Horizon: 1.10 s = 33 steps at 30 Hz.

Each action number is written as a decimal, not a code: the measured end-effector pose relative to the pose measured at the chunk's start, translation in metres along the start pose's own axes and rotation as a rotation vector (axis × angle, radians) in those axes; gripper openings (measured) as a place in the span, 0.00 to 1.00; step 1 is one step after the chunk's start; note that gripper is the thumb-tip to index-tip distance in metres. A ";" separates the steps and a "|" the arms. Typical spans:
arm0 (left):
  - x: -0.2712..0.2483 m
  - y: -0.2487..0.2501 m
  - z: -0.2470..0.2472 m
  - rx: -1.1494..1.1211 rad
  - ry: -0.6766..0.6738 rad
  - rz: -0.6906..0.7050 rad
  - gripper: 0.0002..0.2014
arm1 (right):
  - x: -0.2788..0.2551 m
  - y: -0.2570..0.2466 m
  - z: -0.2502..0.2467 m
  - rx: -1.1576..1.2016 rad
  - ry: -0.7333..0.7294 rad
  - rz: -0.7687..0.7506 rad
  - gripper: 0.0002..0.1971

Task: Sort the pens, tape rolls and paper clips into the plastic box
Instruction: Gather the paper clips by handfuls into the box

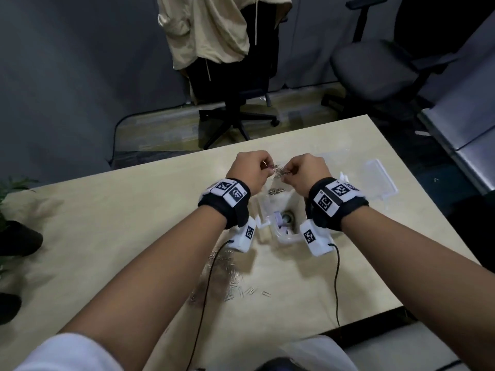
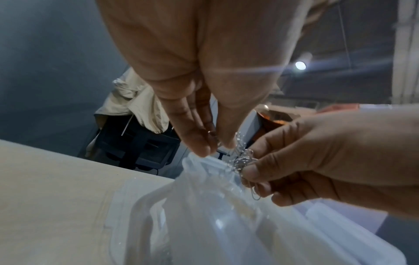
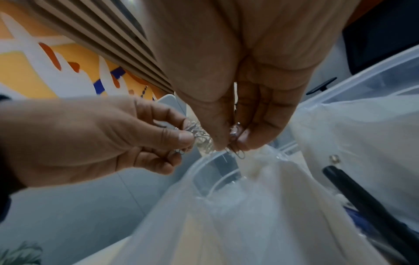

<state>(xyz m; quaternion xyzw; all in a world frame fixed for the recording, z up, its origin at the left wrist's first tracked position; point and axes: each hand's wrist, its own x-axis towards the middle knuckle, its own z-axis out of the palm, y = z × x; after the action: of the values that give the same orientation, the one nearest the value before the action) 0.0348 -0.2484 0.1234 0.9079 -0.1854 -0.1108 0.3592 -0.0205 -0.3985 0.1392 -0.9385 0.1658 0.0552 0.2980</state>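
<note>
Head view, paper clips (image 1: 92, 171) pinched between both hands' fingers (image 1: 261, 163)

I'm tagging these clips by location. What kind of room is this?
Most likely an office or meeting room: black swivel chairs stand on the floor beyond a pale desk, a beige jacket is draped over one chair, and paper clips lie loose on the desk.

dim indoor light | wrist views soft, blurred | edges warped
</note>
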 end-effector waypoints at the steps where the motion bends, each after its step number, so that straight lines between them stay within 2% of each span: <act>1: 0.003 0.001 0.004 0.059 -0.021 -0.004 0.01 | 0.002 0.001 0.003 -0.017 -0.022 0.015 0.04; 5: 0.012 0.000 0.013 0.159 -0.050 -0.045 0.05 | 0.008 0.002 0.004 -0.075 -0.037 0.042 0.04; 10: 0.015 0.000 0.013 0.179 -0.049 -0.063 0.07 | 0.015 0.004 0.003 -0.012 -0.058 0.044 0.06; 17: 0.013 0.001 0.006 0.103 -0.053 -0.080 0.05 | 0.018 0.003 0.004 0.049 -0.044 0.049 0.08; 22: 0.000 -0.008 -0.013 0.039 0.010 -0.095 0.07 | 0.010 -0.010 0.003 0.058 -0.006 -0.010 0.11; 25: -0.018 -0.032 -0.028 0.043 0.039 -0.125 0.09 | -0.004 -0.032 0.008 0.091 -0.001 -0.085 0.08; 28: -0.043 -0.075 -0.038 0.131 0.010 -0.170 0.12 | -0.024 -0.060 0.026 0.100 -0.032 -0.213 0.07; 33: -0.087 -0.158 -0.031 0.376 -0.179 -0.262 0.18 | -0.056 -0.084 0.086 0.007 -0.229 -0.328 0.09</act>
<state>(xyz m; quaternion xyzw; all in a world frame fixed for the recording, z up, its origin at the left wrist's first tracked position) 0.0073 -0.0865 0.0420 0.9616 -0.1146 -0.2000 0.1488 -0.0447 -0.2693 0.1258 -0.9395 -0.0244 0.1119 0.3230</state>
